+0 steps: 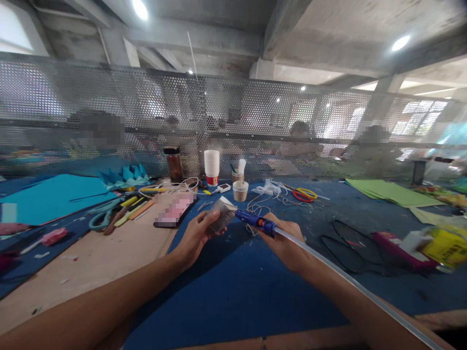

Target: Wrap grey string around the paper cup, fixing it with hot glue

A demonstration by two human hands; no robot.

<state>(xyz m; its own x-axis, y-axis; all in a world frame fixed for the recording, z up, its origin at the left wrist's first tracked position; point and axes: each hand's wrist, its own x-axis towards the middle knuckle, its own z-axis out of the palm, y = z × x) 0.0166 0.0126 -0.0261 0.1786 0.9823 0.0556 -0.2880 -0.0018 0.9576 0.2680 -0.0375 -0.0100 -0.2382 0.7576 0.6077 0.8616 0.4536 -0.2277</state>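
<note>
Left hand: we find fingers closed on grey paper piece.
Right hand: fingers wrapped round blue glue gun, nozzle at that piece.

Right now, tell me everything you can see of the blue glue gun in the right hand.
The glue gun is slim, blue, plastic-looking, with a small orange part mid-body. The right hand grips its rear, holding it nearly level above the blue table cover. Its tip points left at a grey folded piece pinched in the left hand; whether they touch is unclear. A long translucent glue stick runs from its back along the right forearm.
</note>
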